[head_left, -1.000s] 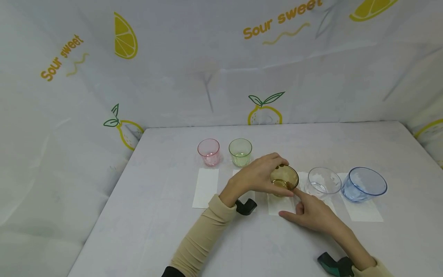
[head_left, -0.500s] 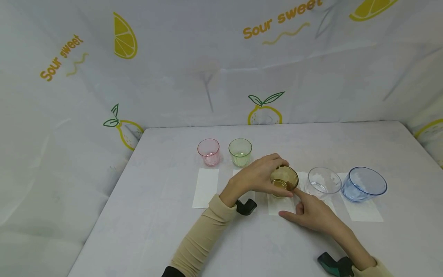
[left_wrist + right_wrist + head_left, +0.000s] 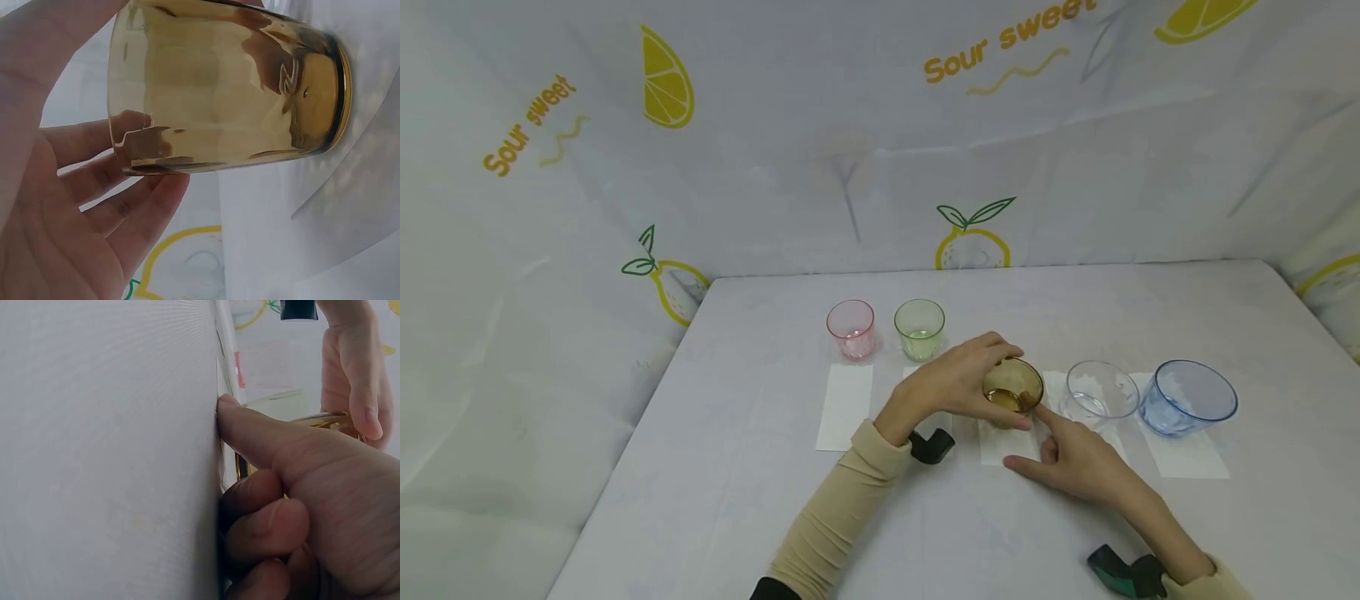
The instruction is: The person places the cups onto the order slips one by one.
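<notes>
Left hand (image 3: 955, 379), grasping the amber glass (image 3: 1013, 383): thumb along the side turned to the near part of the table (image 3: 715, 492), other fingers round the opposite side close to the rim, the spread matching the width of the glass. Right hand (image 3: 1078, 462), grasping nothing: index finger stretched out to the right side of the amber glass, contact not distinguishable; thumb extended, its tip at the table surface; remaining fingers folded under. Amber glass: mouth up, narrower base down, long axis close to upright; located about midway between the table's left and right edges, over the far part of the middle slip (image 3: 1009, 450); whether the base rests on that paper cannot be told. Toward the far edge, left of the amber glass: pink glass (image 3: 852, 332) and green glass (image 3: 919, 331), both upright, just beyond the left slip (image 3: 844, 408) and the second slip (image 3: 938, 421), the latter largely covered by the left hand and wrist. Toward the right edge: clear glass (image 3: 1101, 387) and blue glass (image 3: 1193, 400), upright and side by side on the fourth slip (image 3: 1114, 439) and fifth slip (image 3: 1187, 457); the right hand lies in front of the clear glass, hiding part of its paper
</notes>
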Available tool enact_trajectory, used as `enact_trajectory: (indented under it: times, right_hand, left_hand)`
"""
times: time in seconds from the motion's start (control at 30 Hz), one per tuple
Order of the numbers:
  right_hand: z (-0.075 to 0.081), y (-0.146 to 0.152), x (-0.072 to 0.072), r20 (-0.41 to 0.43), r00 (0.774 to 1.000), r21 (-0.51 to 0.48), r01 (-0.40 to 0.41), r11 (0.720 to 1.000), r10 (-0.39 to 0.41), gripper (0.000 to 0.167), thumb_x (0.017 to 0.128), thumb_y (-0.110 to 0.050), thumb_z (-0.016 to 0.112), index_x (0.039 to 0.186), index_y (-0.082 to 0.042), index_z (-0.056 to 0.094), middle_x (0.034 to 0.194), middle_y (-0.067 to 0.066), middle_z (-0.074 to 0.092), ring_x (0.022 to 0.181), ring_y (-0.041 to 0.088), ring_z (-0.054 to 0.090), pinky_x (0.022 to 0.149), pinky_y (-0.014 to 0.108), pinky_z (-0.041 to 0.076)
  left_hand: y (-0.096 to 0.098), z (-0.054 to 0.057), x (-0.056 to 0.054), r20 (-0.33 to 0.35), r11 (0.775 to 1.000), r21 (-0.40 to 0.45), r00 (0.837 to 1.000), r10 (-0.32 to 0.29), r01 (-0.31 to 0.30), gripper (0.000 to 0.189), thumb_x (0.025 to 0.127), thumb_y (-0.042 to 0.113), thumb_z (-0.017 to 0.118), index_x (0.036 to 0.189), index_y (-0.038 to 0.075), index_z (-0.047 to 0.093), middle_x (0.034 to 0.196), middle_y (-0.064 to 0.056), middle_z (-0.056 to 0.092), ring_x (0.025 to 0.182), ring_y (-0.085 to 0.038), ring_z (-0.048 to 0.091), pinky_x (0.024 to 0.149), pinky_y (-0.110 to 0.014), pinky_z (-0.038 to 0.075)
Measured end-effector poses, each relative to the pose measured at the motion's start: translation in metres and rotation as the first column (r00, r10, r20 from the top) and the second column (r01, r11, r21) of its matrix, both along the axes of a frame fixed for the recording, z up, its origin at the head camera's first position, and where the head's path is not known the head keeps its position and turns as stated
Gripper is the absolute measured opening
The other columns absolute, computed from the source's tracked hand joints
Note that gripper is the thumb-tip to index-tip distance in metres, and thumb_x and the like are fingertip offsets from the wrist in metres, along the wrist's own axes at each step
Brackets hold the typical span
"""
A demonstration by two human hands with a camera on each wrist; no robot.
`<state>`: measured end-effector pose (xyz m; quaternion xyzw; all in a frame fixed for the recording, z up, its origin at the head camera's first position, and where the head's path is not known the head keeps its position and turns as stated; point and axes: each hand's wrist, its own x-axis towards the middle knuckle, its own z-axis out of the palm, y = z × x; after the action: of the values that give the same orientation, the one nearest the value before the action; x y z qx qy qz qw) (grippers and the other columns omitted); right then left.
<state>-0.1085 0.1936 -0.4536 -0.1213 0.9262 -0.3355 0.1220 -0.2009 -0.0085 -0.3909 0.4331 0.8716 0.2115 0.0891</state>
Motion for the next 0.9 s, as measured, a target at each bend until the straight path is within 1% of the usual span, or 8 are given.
enact_trajectory:
  times: [0.1, 0.2, 0.33, 0.47, 0.6, 0.9]
  right_hand:
    - [0.0, 0.0, 0.0, 0.005, 1.0, 0.004, 0.009, 1.0, -0.009, 0.094, 0.085, -0.048, 0.08, 0.152, 0.004, 0.038, 0.056, -0.01, 0.047, 0.05, 0.003, 0.04, 0.046, 0.021, 0.03]
    - [0.0, -0.001, 0.0, 0.012, 1.0, 0.013, 0.018, 1.0, -0.018, 0.096, 0.085, -0.049, 0.08, 0.151, 0.007, 0.038, 0.057, -0.01, 0.047, 0.051, 0.004, 0.041, 0.047, 0.022, 0.03]
    - [0.0, -0.001, 0.001, 0.024, 0.999, 0.017, 0.026, 1.0, -0.026, 0.099, 0.084, -0.049, 0.08, 0.151, 0.009, 0.036, 0.057, -0.009, 0.047, 0.052, 0.004, 0.041, 0.047, 0.022, 0.03]
    - [0.001, -0.001, 0.0, 0.021, 0.999, 0.017, 0.027, 0.999, -0.028, 0.1, 0.084, -0.049, 0.08, 0.153, 0.007, 0.035, 0.057, -0.009, 0.047, 0.052, 0.005, 0.04, 0.047, 0.022, 0.029]
    - [0.001, -0.002, 0.001, 0.015, 1.0, 0.013, 0.027, 1.0, -0.027, 0.099, 0.084, -0.049, 0.08, 0.153, 0.006, 0.034, 0.057, -0.009, 0.046, 0.051, 0.004, 0.04, 0.047, 0.022, 0.029]
    - [0.002, -0.002, 0.001, 0.019, 0.999, 0.021, 0.03, 0.999, -0.031, 0.1, 0.085, -0.049, 0.08, 0.153, 0.007, 0.034, 0.057, -0.009, 0.048, 0.051, 0.005, 0.041, 0.047, 0.022, 0.03]
  left_hand:
    - [-0.003, 0.0, -0.003, 0.032, 1.0, 0.003, 0.999, -0.005, 0.005, 0.09, 0.077, 0.054, 0.086, 0.146, 0.007, 0.052, 0.136, 0.001, 0.055, 0.119, -0.008, 0.056, 0.1, -0.012, 0.045]
    - [-0.007, 0.001, -0.005, 0.066, 1.0, 0.009, 0.998, -0.005, 0.005, 0.088, 0.076, 0.049, 0.088, 0.145, 0.008, 0.053, 0.138, 0.001, 0.055, 0.123, -0.01, 0.055, 0.104, -0.014, 0.045]
    - [-0.01, 0.003, -0.007, 0.091, 1.0, 0.018, 0.996, -0.016, 0.015, 0.081, 0.078, 0.046, 0.088, 0.143, 0.009, 0.056, 0.135, 0.0, 0.058, 0.122, -0.01, 0.056, 0.104, -0.014, 0.044]
    - [-0.011, 0.002, -0.009, 0.082, 0.999, 0.019, 0.996, -0.036, 0.034, 0.078, 0.079, 0.046, 0.087, 0.141, 0.009, 0.057, 0.131, -0.001, 0.06, 0.118, -0.01, 0.057, 0.102, -0.014, 0.045]
    - [-0.011, 0.002, -0.009, 0.075, 0.999, 0.015, 0.997, -0.034, 0.033, 0.079, 0.079, 0.047, 0.087, 0.141, 0.009, 0.057, 0.129, -0.001, 0.061, 0.116, -0.009, 0.057, 0.102, -0.014, 0.045]
    - [-0.012, 0.002, -0.008, 0.087, 0.999, 0.027, 0.996, -0.037, 0.034, 0.078, 0.08, 0.044, 0.087, 0.142, 0.009, 0.056, 0.129, -0.002, 0.061, 0.115, -0.011, 0.058, 0.101, -0.015, 0.045]
